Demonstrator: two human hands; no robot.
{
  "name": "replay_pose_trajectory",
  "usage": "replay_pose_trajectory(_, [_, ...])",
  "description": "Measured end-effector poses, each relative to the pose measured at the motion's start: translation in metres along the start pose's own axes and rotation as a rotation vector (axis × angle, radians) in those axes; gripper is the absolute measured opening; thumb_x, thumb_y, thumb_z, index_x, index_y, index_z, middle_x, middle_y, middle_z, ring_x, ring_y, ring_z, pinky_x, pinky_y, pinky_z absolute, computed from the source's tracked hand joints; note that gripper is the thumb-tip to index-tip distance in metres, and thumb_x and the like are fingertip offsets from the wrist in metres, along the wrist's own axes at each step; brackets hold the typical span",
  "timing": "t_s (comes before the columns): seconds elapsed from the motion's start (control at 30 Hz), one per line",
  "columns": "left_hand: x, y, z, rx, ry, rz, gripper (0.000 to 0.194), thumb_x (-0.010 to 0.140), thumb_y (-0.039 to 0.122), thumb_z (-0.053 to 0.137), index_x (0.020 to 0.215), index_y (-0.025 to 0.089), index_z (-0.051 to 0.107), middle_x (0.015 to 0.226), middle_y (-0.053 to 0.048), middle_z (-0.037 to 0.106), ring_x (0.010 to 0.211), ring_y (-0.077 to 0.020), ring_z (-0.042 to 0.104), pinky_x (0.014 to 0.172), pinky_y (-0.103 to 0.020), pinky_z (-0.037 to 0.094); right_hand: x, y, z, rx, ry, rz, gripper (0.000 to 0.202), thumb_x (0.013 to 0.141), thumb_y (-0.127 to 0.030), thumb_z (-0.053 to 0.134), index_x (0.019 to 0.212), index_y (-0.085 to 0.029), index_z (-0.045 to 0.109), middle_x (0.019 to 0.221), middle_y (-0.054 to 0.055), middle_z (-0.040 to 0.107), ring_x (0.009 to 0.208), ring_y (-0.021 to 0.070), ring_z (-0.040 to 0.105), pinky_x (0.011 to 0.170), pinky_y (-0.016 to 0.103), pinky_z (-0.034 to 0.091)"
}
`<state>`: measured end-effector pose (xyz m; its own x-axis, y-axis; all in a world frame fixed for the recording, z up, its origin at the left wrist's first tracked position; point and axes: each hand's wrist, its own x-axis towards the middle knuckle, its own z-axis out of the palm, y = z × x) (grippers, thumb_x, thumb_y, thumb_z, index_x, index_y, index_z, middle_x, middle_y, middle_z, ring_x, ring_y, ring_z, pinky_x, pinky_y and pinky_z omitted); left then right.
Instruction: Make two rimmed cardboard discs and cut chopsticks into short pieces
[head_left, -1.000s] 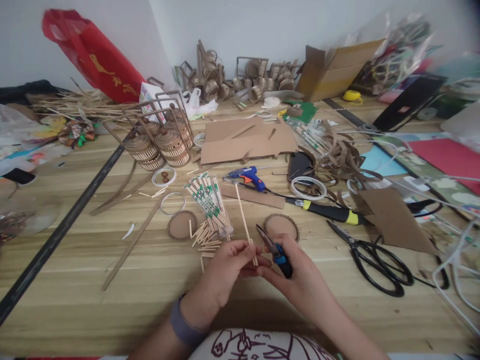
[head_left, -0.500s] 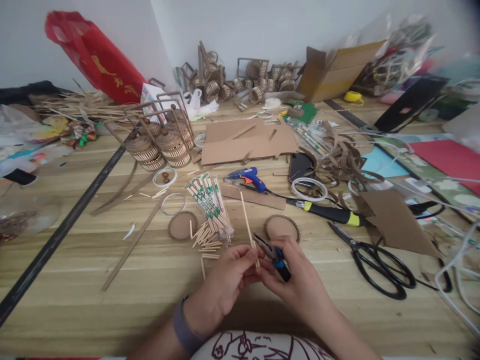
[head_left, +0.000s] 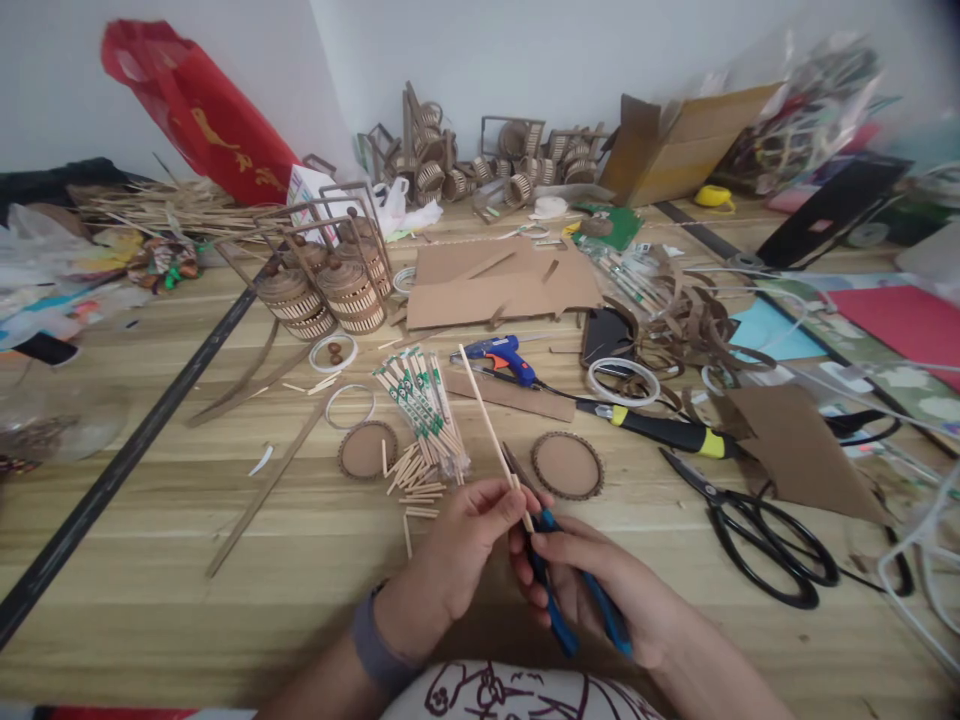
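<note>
Between its thumb and fingers, my left hand (head_left: pixel 457 545) pinches a thin wooden stick (head_left: pixel 484 410), which points up and away. A short stick piece lies alongside its lower end. My right hand (head_left: pixel 592 580) is closed around blue-handled pliers (head_left: pixel 559 605), their handles spread and their dark jaws just right of the stick. Behind my left hand are cut stick pieces (head_left: pixel 409 468) and a bundle of sticks in green-printed wrappers (head_left: pixel 420 400). A round cardboard disc (head_left: pixel 568 465) lies beyond my right hand, and another disc (head_left: pixel 367 450) is left of the cut pieces.
A blue glue gun (head_left: pixel 502 358) and a yellow-black cutter (head_left: pixel 660 428) lie ahead. Black scissors (head_left: pixel 772 540) are at the right. Small lidded baskets (head_left: pixel 352 290) stand back left, near cardboard sheets (head_left: pixel 502 285). Brown strips (head_left: pixel 690 320) are heaped back right.
The pliers have turned in my right hand, and their handles now show spread towards me. The stick's far end has tilted left. The view has shifted slightly.
</note>
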<state>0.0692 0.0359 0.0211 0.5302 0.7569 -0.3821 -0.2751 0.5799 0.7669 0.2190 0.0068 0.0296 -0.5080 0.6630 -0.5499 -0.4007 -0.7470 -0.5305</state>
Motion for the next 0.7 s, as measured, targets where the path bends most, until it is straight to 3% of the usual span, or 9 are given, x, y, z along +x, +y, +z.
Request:
replay_pose_trajectory(0.13, [-0.003, 0.004, 0.002, -0.033, 0.006, -0.009, 0.044, 0.073, 0.053, 0.073, 0.091, 0.013, 0.067, 0.05, 0.005, 0.049, 0.038, -0.0109, 0.046, 0.036, -0.024, 0.043, -0.005, 0.004, -0.002, 0.005, -0.038, -0.019, 0.031, 0.068, -0.034, 0.078, 0.091, -0.018, 0.065, 0.082, 0.004, 0.067, 0.076, 0.0184, 0.063, 0.067, 0.031, 0.05])
replay_pose_trajectory(0.27, [-0.007, 0.009, 0.003, -0.002, 0.037, 0.023, 0.042, 0.071, 0.055, 0.074, 0.079, 0.015, 0.066, 0.057, 0.003, 0.055, 0.04, -0.0104, 0.046, 0.038, -0.024, 0.043, -0.016, 0.002, -0.003, -0.105, 0.004, -0.033, 0.032, 0.07, -0.032, 0.074, 0.099, -0.021, 0.065, 0.091, 0.004, 0.067, 0.085, 0.0214, 0.063, 0.07, 0.033, 0.048])
replay_pose_trajectory(0.4, [-0.015, 0.022, -0.001, 0.198, 0.115, 0.11, 0.034, 0.074, 0.05, 0.074, 0.074, 0.016, 0.068, 0.073, -0.001, 0.068, 0.07, -0.016, 0.064, 0.069, -0.027, 0.05, -0.034, -0.012, -0.008, -0.434, 0.089, -0.081, 0.035, 0.075, -0.039, 0.07, 0.103, -0.019, 0.066, 0.098, 0.007, 0.066, 0.09, 0.0217, 0.059, 0.079, 0.034, 0.043])
replay_pose_trajectory(0.47, [-0.019, 0.028, -0.003, 0.274, 0.129, 0.091, 0.032, 0.076, 0.047, 0.071, 0.073, 0.016, 0.068, 0.082, -0.004, 0.073, 0.083, -0.0184, 0.067, 0.08, -0.028, 0.048, -0.043, -0.022, -0.012, -0.605, 0.124, -0.068, 0.04, 0.079, -0.045, 0.066, 0.109, -0.019, 0.064, 0.103, 0.007, 0.065, 0.094, 0.0231, 0.056, 0.081, 0.036, 0.043])
replay_pose_trajectory(0.6, [-0.024, 0.032, -0.005, 0.275, 0.021, -0.046, 0.037, 0.077, 0.052, 0.068, 0.074, 0.015, 0.065, 0.071, -0.005, 0.072, 0.069, -0.0179, 0.067, 0.072, -0.031, 0.049, -0.053, -0.036, -0.018, -0.904, 0.104, -0.026, 0.037, 0.08, -0.048, 0.062, 0.104, -0.019, 0.065, 0.103, 0.007, 0.065, 0.099, 0.026, 0.056, 0.087, 0.037, 0.042])
replay_pose_trajectory(0.7, [-0.023, 0.026, -0.005, 0.165, -0.033, -0.097, 0.041, 0.071, 0.053, 0.073, 0.081, 0.015, 0.063, 0.065, -0.002, 0.069, 0.061, -0.0163, 0.066, 0.068, -0.03, 0.049, -0.054, -0.04, -0.016, -0.96, 0.09, -0.058, 0.031, 0.08, -0.047, 0.063, 0.095, -0.019, 0.067, 0.093, 0.005, 0.066, 0.09, 0.0235, 0.057, 0.079, 0.033, 0.045])
